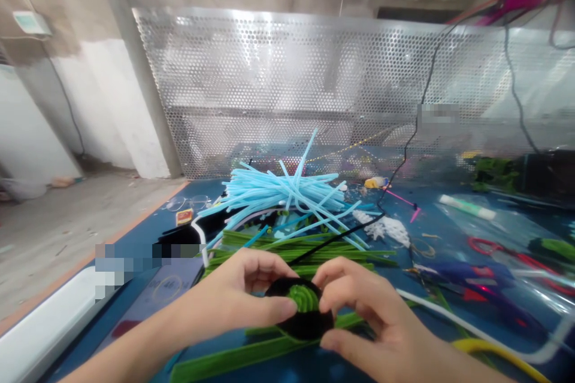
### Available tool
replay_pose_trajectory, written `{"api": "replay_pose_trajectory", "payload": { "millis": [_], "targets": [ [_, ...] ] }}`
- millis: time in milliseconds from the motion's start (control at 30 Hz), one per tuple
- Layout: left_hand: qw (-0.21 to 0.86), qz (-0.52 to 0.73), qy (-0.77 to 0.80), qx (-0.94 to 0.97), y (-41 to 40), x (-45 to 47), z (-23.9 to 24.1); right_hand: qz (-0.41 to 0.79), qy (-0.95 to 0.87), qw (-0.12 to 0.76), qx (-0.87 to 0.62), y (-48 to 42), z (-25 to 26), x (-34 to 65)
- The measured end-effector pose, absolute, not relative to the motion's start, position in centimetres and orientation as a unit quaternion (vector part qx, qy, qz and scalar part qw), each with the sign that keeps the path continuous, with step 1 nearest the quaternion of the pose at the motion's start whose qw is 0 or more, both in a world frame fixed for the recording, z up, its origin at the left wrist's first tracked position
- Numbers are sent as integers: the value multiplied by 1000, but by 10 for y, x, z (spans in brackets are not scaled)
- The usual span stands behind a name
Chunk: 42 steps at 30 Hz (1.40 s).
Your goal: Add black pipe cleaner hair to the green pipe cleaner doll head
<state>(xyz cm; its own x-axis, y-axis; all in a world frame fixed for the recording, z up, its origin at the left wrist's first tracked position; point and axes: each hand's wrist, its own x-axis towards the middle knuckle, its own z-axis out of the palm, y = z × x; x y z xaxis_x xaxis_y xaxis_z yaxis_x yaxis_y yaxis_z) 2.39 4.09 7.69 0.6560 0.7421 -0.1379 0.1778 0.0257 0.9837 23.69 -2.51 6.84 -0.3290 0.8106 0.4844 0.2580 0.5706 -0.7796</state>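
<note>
A round black fuzzy piece with a green coiled centre [303, 299] is held between both hands above the blue table. My left hand [251, 293] grips its left side, with the thumb on the front near the green coil and the fingers curled behind. My right hand [359, 305] pinches its right edge between bent fingers and the thumb below. Under and behind the hands lie many green pipe cleaners [242, 359], some partly hidden by the hands. Beyond them rises a loose heap of light blue pipe cleaners [278, 188].
A purple glue gun [485, 287] and red-handled scissors [485, 245] lie at the right. White foam-like pieces [389, 230] sit past the green strips. On the left are a phone [166, 290], a white power strip [49, 317] and eyeglasses [188, 202]. A perforated metal panel [278, 84] borders the table's back.
</note>
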Motion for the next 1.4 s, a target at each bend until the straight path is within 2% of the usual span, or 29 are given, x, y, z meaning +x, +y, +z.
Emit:
{"api": "replay_pose_trajectory", "payload": {
  "millis": [200, 433, 700, 933, 1267, 1333, 1400],
  "targets": [
    [608, 213, 366, 672, 40, 28, 80, 480, -600, 508, -388, -27, 64, 229],
    [592, 204, 389, 676, 27, 33, 87, 595, -457, 517, -412, -33, 60, 218],
    [615, 207, 372, 664, 29, 35, 89, 676, -359, 459, -451, -34, 62, 216],
    [569, 202, 353, 714, 35, 27, 76, 617, -369, 499, -484, -37, 63, 214],
    [576, 201, 350, 711, 34, 31, 79, 616, -423, 471, -470, -38, 60, 214],
    [590, 217, 362, 688, 33, 32, 79, 561, -467, 461, -505, -37, 62, 215],
    [599, 248, 382, 659, 33, 33, 80, 391, -564, 493, -535, -34, 70, 223]
  ]
}}
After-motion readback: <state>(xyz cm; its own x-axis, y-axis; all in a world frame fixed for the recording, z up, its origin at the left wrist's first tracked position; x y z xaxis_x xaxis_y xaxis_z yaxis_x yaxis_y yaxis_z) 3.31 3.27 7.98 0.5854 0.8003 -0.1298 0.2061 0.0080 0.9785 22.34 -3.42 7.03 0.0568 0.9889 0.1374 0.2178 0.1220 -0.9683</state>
